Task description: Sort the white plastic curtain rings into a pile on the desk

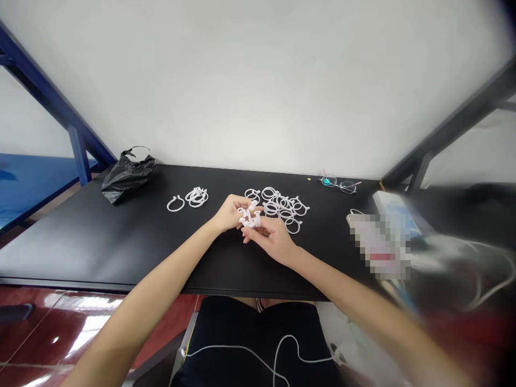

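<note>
Head view, left to right across the black tabletop (pixel 72 242): a crumpled black plastic bag (pixel 128 177) sits near the back edge, then one white plastic curtain ring (pixel 176 203) and a small bunch of like rings (pixel 196 196). At mid-table your left hand (pixel 229 212) and right hand (pixel 272 239) come together, their fingers (pixel 253 231) gripping a cluster of white rings (pixel 249 216) between them, small tabs upward. Just beyond lies a loose heap of rings (pixel 282 207). Farther right, wire-rimmed eyeglasses (pixel 339 184) rest near the back edge, and a pixelated, unreadable object (pixel 379 244) lies near the table's right end.
</note>
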Motion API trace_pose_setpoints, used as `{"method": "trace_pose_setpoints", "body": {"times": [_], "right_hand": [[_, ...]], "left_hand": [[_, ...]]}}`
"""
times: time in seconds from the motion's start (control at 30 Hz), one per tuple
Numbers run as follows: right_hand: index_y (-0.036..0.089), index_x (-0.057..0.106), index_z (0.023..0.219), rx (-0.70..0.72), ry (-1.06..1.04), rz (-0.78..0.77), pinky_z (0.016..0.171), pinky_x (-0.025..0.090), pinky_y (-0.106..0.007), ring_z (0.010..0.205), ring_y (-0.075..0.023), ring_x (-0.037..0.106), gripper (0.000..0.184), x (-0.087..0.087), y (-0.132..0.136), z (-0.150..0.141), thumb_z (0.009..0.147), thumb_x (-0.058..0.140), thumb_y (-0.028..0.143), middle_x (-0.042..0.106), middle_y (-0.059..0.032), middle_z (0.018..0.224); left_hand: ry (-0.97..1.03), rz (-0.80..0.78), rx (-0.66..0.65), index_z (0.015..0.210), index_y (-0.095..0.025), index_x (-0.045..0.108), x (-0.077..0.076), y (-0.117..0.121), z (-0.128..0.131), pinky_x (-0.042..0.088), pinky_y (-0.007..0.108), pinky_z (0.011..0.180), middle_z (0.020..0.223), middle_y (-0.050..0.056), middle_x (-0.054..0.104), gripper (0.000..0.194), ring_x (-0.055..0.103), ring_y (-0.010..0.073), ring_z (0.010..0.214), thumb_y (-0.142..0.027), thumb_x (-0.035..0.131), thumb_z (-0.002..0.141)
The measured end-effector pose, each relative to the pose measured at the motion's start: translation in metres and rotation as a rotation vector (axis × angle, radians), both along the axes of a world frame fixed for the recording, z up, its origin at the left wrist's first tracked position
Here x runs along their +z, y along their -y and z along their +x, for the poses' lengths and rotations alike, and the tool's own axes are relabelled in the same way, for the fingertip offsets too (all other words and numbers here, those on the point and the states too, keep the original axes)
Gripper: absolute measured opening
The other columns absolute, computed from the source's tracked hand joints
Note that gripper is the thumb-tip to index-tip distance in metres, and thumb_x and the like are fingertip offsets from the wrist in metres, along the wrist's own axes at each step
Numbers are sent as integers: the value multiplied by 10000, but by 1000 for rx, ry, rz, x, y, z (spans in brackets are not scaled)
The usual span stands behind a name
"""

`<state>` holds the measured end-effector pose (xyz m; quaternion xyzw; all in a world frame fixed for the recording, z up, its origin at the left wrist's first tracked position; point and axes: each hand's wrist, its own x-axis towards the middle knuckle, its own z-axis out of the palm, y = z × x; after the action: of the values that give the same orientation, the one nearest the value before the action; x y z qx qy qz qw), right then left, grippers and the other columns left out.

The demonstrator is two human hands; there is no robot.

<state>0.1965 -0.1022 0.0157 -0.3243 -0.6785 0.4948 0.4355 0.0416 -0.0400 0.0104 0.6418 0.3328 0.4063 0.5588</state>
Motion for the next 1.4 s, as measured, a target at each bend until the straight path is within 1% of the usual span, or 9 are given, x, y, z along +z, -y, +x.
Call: {"method": "trace_pose_setpoints", "body": {"times": [0.23, 0.43, 0.53, 0.73, 0.87, 1.0, 1.17, 1.3, 1.4], "right_hand": [[167, 694, 866, 32, 71, 124, 685, 579, -310, 678, -167, 697, 221, 5, 2, 7, 900, 595, 362, 711, -41, 746], [157, 661, 838, 81, -105, -44, 701, 575, -320, 663, -149, 683, 302, 3, 0, 3, 928, 550, 423, 681, -43, 800], [154, 663, 856, 117, -141, -108, 718, 573, -322, 679, -144, 675, 314, 1, -7, 4, 903, 587, 455, 668, -40, 806], [141, 662, 731, 93, -192, -373, 653, 579, -318, 551, -111, 612, 373, 1, -18, 6, 803, 694, 505, 620, -1, 658], [139, 671, 729, 85, -198, -394, 639, 577, -318, 539, -112, 603, 381, 4, -16, 4, 786, 706, 515, 620, 2, 632], [149, 673, 746, 77, -196, -234, 650, 566, -327, 561, -120, 605, 370, 7, -9, 5, 829, 663, 509, 629, -6, 661], [171, 676, 803, 75, -115, -82, 693, 538, -312, 643, -139, 628, 320, 2, -5, 9, 908, 582, 458, 634, -10, 667], [170, 659, 801, 65, -127, -138, 664, 548, -311, 612, -132, 610, 356, -3, -11, 7, 886, 591, 509, 629, -14, 688], [160, 634, 742, 74, -188, -262, 640, 563, -311, 550, -107, 573, 395, -2, -15, 5, 833, 640, 545, 599, 0, 672]], "left_hand": [[40, -116, -72, 548, -111, 573, -8, -2, 5, 258, 155, 312, 420, -28, 520, 380, 413, 46, 315, -385, 814, 655], [25, -81, -53, 648, -101, 625, -4, 1, 2, 262, 151, 298, 419, -31, 517, 308, 410, 49, 299, -377, 733, 733], [-49, 51, -14, 748, -99, 648, -1, 2, -1, 311, 156, 340, 438, -38, 524, 220, 439, 57, 327, -317, 668, 771], [-447, 577, 88, 849, -133, 651, 1, 4, -9, 383, 177, 519, 574, -27, 599, 149, 519, 75, 501, -166, 507, 828], [-517, 669, 26, 734, -136, 576, 5, 5, -12, 352, 189, 507, 558, -24, 577, 175, 479, 73, 468, -156, 450, 854], [-406, 624, 2, 725, -138, 578, 13, 6, -13, 367, 190, 513, 547, -26, 567, 252, 488, 75, 472, -233, 436, 909], [-326, 411, 48, 627, -137, 559, 18, 9, -12, 363, 191, 492, 514, -9, 557, 418, 503, 87, 484, -371, 428, 947], [-302, 349, -16, 603, -140, 548, 13, 6, -11, 381, 182, 483, 481, -10, 550, 368, 500, 81, 453, -301, 443, 917], [-273, 317, -53, 760, -127, 626, 7, 5, -9, 411, 172, 479, 533, -17, 596, 208, 521, 76, 448, -200, 454, 850]]}}
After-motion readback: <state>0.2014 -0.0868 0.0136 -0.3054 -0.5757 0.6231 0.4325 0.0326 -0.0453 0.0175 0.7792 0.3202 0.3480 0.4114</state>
